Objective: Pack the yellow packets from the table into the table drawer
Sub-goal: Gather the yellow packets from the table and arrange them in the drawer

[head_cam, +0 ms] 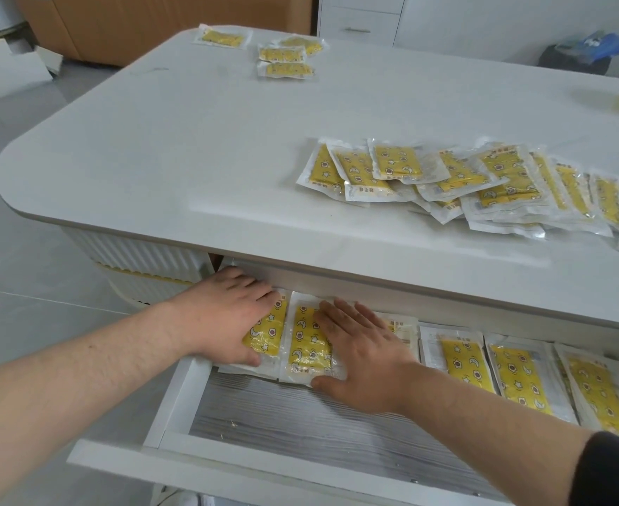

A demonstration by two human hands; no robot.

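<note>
Pressing flat: two yellow packets (306, 345) side by side at the back left corner of the drawer (173, 399), far ends tucked under the overhang above the drawer.
Left hand (227, 315): palm down on the leftmost packet (269, 336), fingers straight and together, nothing gripped; thumb by its near edge, probably to square it against the drawer's left wall.
Right hand (370, 356): laid flat on the neighbouring packet (302, 357), fingers straight and a little spread, nothing gripped; thumb at the near edge, seemingly to stop a slide toward the drawer front.
Packed row (519, 374): further packets along the drawer's back, running right, lengthwise and slightly overlapped; judged a way of filling one tidy row before starting another.
Drawer floor (282, 421): grey striped liner, bare across the drawer's front half.
Loose pile (446, 177): fanned and overlapping on the table (191, 140), just above the drawer's right half, not yet packed.
Far cluster (286, 58): a few packets well beyond the drawer, near the table's far edge.
Progress: judged under halfway.
Background: dark bin (574, 58) and cardboard boxes (136, 23), far beyond the drawer.
</note>
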